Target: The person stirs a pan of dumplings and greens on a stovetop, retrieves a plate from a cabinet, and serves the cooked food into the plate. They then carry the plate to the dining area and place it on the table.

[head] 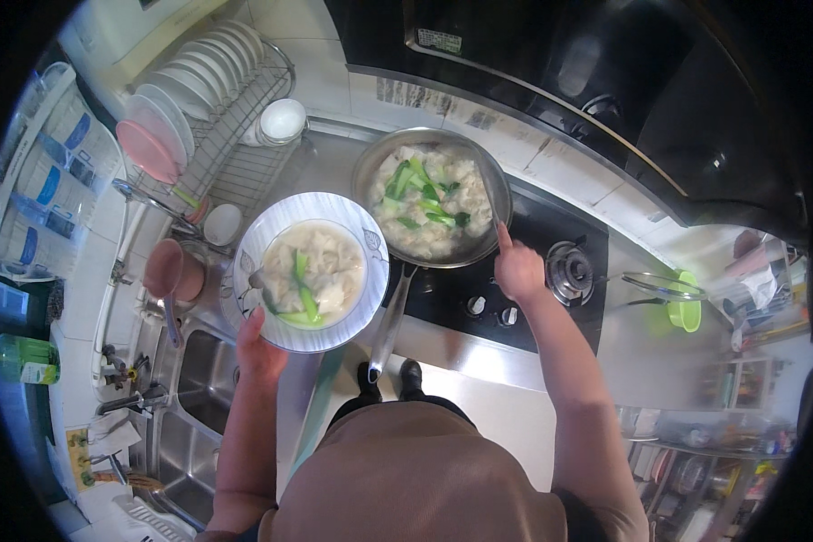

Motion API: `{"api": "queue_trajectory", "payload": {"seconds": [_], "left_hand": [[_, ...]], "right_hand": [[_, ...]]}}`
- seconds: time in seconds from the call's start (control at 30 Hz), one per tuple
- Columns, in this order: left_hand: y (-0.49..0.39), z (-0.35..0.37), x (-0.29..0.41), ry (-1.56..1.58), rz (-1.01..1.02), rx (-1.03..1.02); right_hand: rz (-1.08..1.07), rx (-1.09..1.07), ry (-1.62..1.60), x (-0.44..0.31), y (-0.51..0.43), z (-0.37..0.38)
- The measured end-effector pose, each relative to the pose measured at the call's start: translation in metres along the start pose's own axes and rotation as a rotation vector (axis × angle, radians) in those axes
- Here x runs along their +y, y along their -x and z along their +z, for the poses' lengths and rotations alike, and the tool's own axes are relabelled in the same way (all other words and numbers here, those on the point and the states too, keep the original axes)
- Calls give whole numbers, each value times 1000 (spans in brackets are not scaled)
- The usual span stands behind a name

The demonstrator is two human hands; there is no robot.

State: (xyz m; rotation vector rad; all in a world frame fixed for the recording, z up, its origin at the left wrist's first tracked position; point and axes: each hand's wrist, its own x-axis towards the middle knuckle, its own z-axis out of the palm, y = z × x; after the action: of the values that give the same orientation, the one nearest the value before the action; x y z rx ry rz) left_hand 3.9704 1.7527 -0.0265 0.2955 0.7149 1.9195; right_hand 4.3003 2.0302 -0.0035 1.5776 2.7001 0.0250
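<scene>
A white patterned plate with a deep middle holds dumplings in pale broth, with green leafy stalks on top. My left hand grips its near-left rim, thumb on top and the other fingers hidden beneath. Farther right, a steel frying pan stands over the hob, full of dumplings and pieces of green vegetable. Its long handle points toward me. My right hand is beside the pan's right rim, index finger extended to the edge; whether it holds anything is unclear.
The black gas hob has a bare burner at right. A range hood overhangs the back. Left are a dish rack with plates, a pink saucepan and a steel sink. A green container stands far right.
</scene>
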Motion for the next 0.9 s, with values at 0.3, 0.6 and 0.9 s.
{"api": "queue_trajectory", "payload": {"seconds": [0.3, 0.6, 0.9], "left_hand": [[-2, 8, 4, 37, -9, -32], [0, 10, 9, 11, -56, -4], [0, 16, 16, 7, -85, 1]], "right_hand": [[-49, -201, 56, -31, -33, 4], [-39, -7, -159, 0, 29, 6], [496, 22, -567, 6, 82, 107]]}}
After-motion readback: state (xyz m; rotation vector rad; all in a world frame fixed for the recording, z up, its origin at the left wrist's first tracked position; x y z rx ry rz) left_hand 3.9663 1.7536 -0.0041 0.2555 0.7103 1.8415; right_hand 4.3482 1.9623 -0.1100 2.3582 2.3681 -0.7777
